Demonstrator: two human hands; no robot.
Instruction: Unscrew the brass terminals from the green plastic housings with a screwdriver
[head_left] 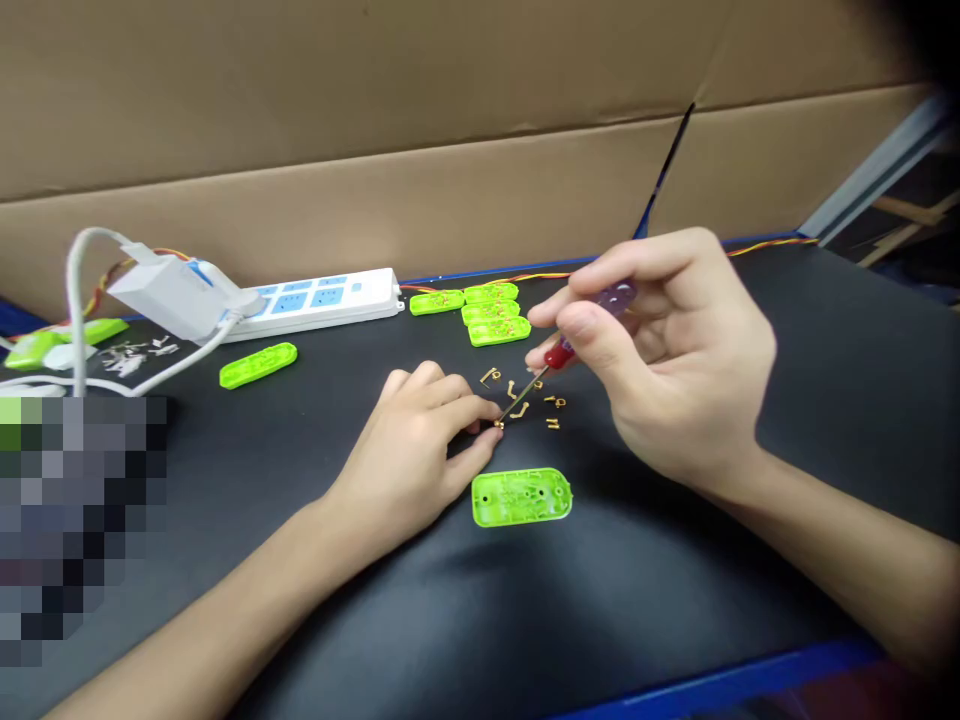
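Observation:
My right hand [667, 340] is closed round a screwdriver [556, 356] with a red and purple handle. Its thin shaft slants down to the left, and the tip meets a small brass piece [499, 425] on the table. Thumb and forefinger of my left hand [420, 430] pinch that same piece. Around the tip lie several loose brass contacts and screws, among them a bent brass strip [520, 410] and a small brass ring [560, 403]. Just in front of them lies a bright green plastic shell [521, 497], its ribbed inside facing up.
At the back stand several green shells [499, 331] grouped together, beside a white power strip [315, 305] with a plugged-in adapter [169, 290]. One more green shell [259, 365] lies left. White cable [180, 365] crosses the left side. A cardboard wall [375, 190] closes the back.

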